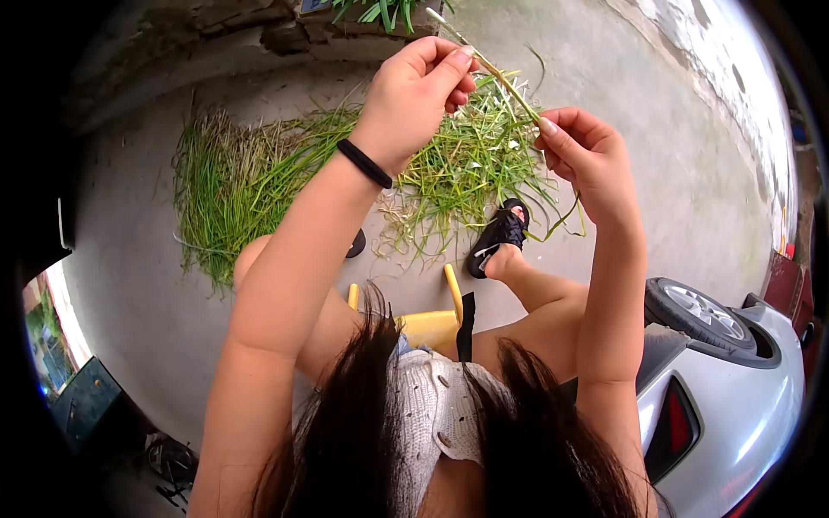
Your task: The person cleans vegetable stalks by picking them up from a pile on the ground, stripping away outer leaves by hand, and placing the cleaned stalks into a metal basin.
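Note:
A thin green stalk with a white end stretches between my two hands above the floor. My left hand pinches it near the pale end, thumb on top; a black band circles that wrist. Farther down the stalk, my right hand grips its green part between thumb and fingers, and a leafy end hangs below. Beneath the hands lies a loose pile of green and pale stalks. To its left, a thick layer of long green stalks is spread on the floor.
A yellow seat or stand is between my legs. My sandalled foot rests beside the pile. A silver car is at the lower right, a stone ledge at the top, and a dark box at the lower left.

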A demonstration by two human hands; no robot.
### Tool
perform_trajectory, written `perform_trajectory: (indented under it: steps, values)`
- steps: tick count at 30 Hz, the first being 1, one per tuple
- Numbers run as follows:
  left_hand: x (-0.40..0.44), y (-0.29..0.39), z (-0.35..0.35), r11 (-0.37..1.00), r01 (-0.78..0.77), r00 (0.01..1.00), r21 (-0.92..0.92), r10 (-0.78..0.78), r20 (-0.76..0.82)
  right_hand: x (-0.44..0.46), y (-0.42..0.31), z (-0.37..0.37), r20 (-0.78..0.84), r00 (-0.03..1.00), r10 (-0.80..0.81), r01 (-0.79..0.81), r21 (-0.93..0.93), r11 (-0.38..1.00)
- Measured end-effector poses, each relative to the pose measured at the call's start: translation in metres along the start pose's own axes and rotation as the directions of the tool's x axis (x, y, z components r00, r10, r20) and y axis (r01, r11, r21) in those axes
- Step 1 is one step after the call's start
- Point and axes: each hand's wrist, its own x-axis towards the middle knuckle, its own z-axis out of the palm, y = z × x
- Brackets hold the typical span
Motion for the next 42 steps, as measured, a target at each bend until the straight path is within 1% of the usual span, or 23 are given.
perform_trajectory:
  steps: [4, 6, 8, 9, 12, 15, 16, 17, 18, 19, 20, 21, 22, 24, 25, 27, 28, 29, 33, 35, 36, 37, 42]
  values:
    - [0.010, 0.009, -0.023, 0.966, -0.162, 0.979, -0.199, 0.133, -0.151, -0.004, 0.001, -0.003, 0.029, 0.999, 0.017, -0.020, 0.080, 0.997]
    - [0.022, 0.008, -0.054, 0.917, -0.245, 0.954, -0.316, 0.170, -0.246, -0.004, 0.004, -0.006, 0.046, 0.998, 0.034, -0.039, 0.121, 0.992]
    - [0.024, 0.018, -0.067, 0.886, -0.311, 0.906, -0.344, 0.167, -0.389, -0.004, 0.007, -0.009, 0.066, 0.997, 0.049, -0.059, 0.161, 0.985]
    - [0.025, 0.019, -0.078, 0.879, -0.351, 0.886, -0.324, 0.199, -0.420, -0.003, 0.008, -0.010, 0.067, 0.996, 0.065, -0.076, 0.178, 0.981]
    - [0.025, 0.023, -0.091, 0.871, -0.396, 0.814, -0.291, 0.186, -0.551, -0.003, 0.008, -0.012, 0.067, 0.992, 0.106, -0.118, 0.219, 0.968]
    - [0.016, 0.028, -0.076, 0.911, -0.350, 0.830, -0.218, 0.193, -0.524, -0.001, 0.008, -0.014, 0.069, 0.990, 0.122, -0.136, 0.245, 0.960]
    - [0.013, 0.029, -0.072, 0.960, -0.238, 0.917, -0.150, 0.171, -0.361, -0.001, 0.008, -0.014, 0.076, 0.990, 0.120, -0.135, 0.260, 0.956]
    - [0.009, 0.029, -0.064, 0.997, -0.071, 0.977, 0.001, 0.070, -0.204, -0.001, 0.008, -0.014, 0.083, 0.990, 0.117, -0.136, 0.274, 0.952]
    - [0.006, 0.030, -0.052, 0.979, 0.060, 0.998, 0.193, -0.057, -0.020, 0.000, 0.007, -0.013, 0.087, 0.990, 0.115, -0.135, 0.277, 0.951]
    - [0.001, 0.031, -0.038, 0.909, 0.167, 0.965, 0.382, -0.230, 0.124, 0.000, 0.006, -0.011, 0.093, 0.989, 0.113, -0.135, 0.280, 0.951]
    - [-0.006, 0.006, -0.029, 0.895, 0.088, 0.964, 0.437, -0.187, 0.187, -0.001, 0.006, -0.009, 0.100, 0.989, 0.113, -0.137, 0.282, 0.950]
    - [-0.006, -0.008, -0.030, 0.728, 0.062, 0.930, 0.683, -0.290, 0.225, -0.001, 0.005, -0.006, 0.082, 0.993, 0.090, -0.109, 0.256, 0.960]
    - [-0.013, -0.010, -0.019, 0.701, -0.003, 0.947, 0.713, -0.227, 0.227, -0.002, 0.005, -0.001, 0.064, 0.995, 0.070, -0.083, 0.231, 0.969]
    - [-0.018, -0.017, -0.005, 0.729, -0.138, 0.974, 0.671, -0.022, 0.225, -0.005, 0.004, 0.007, 0.028, 0.999, 0.035, -0.039, 0.169, 0.985]
    - [-0.018, -0.018, 0.000, 0.820, 0.006, 0.979, 0.572, -0.121, 0.162, -0.006, 0.004, 0.011, 0.012, 1.000, 0.019, -0.021, 0.132, 0.991]
    - [-0.017, -0.019, 0.010, 0.972, 0.033, 0.985, 0.231, -0.071, 0.159, -0.008, 0.006, 0.017, -0.023, 0.999, -0.023, 0.024, 0.075, 0.997]
    - [-0.017, -0.017, 0.013, 0.998, 0.040, 0.988, 0.045, -0.046, 0.149, -0.009, 0.006, 0.018, -0.018, 1.000, -0.025, 0.026, 0.065, 0.998]
    - [-0.017, -0.011, 0.012, 0.997, 0.056, 0.980, 0.055, -0.065, 0.190, -0.009, 0.007, 0.019, -0.013, 1.000, -0.028, 0.028, 0.054, 0.998]
    - [-0.018, -0.015, 0.014, 0.992, 0.088, 0.980, 0.092, -0.103, 0.172, -0.010, 0.013, 0.023, -0.017, 0.996, -0.085, 0.084, -0.014, 0.996]
    - [-0.018, -0.018, 0.015, 0.989, 0.122, 0.973, 0.077, -0.135, 0.185, -0.009, 0.014, 0.022, -0.093, 0.974, -0.205, 0.195, -0.107, 0.975]
    - [-0.019, -0.019, 0.016, 0.986, 0.114, 0.970, 0.119, -0.137, 0.202, -0.008, 0.013, 0.021, -0.128, 0.956, -0.265, 0.244, -0.156, 0.957]
    - [-0.020, -0.017, 0.017, 0.982, 0.105, 0.965, 0.159, -0.139, 0.220, -0.007, 0.012, 0.022, -0.159, 0.945, -0.286, 0.266, -0.135, 0.954]
    - [-0.026, -0.016, 0.024, 0.963, 0.097, 0.955, 0.253, -0.162, 0.248, -0.009, 0.012, 0.021, -0.102, 0.969, -0.226, 0.213, -0.125, 0.969]
